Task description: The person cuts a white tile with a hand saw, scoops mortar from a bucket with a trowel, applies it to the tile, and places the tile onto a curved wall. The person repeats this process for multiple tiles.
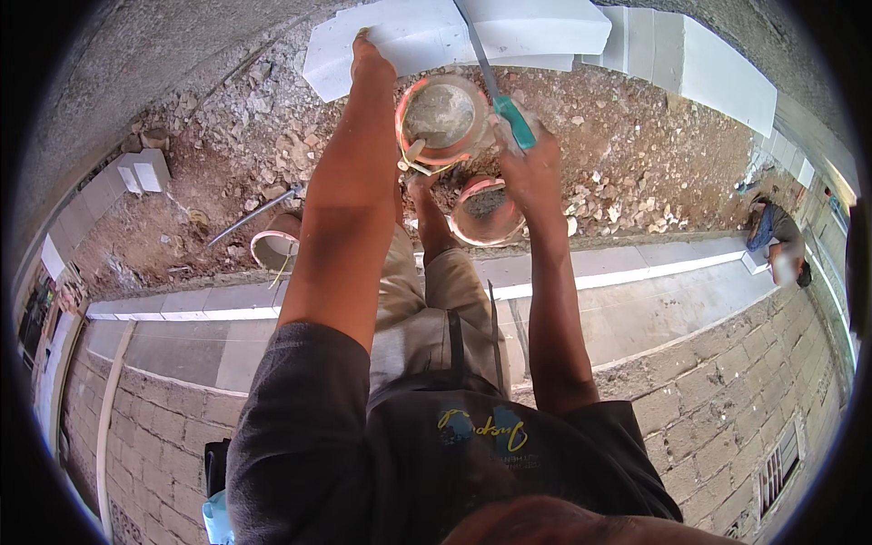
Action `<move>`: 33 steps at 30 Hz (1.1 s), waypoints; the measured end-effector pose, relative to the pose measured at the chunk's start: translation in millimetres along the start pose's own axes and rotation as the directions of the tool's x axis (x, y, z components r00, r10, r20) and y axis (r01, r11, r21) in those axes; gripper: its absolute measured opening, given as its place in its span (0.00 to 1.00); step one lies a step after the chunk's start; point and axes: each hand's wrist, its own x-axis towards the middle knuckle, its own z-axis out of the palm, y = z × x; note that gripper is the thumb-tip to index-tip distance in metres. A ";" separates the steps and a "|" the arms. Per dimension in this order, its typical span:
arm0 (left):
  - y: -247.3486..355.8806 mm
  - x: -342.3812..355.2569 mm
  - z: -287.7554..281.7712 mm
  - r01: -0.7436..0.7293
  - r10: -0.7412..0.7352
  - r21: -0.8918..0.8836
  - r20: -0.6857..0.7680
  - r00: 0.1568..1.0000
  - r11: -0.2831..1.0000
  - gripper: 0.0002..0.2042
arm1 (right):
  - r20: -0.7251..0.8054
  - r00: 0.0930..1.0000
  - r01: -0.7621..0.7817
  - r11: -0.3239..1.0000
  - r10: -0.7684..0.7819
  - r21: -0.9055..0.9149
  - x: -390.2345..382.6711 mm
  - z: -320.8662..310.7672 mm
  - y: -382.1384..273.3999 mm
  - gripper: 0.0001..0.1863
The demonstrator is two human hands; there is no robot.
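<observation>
Here before me, the person's right hand (530, 153) grips a green-handled saw (515, 123), its blade running across white blocks (422, 38) on the far side, while the left hand (371, 60) rests farther left on them, finger spread impossible to tell, a grey-filled bucket (405, 102) nearer.

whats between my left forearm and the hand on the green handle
In the head view, an orange-rimmed bucket holding grey material shows between the left forearm and the right hand, with rubbly ground around it.
</observation>
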 end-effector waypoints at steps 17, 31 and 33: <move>28.3 -35.3 16.8 0.115 -0.098 0.218 -0.085 0.991 0.969 0.28 | 0.074 0.980 -0.191 0.980 0.187 0.061 4.6 -5.3 -5.7 0.20; 61.6 -27.4 30.2 0.207 -0.156 0.302 -0.185 0.970 0.930 0.36 | -0.138 0.990 0.042 0.999 -0.038 0.030 0.1 35.3 58.6 0.29; 56.1 -33.9 20.1 0.197 -0.287 0.340 0.238 0.928 0.920 0.30 | -0.231 0.961 0.124 0.985 -0.149 -0.118 0.4 44.2 74.5 0.28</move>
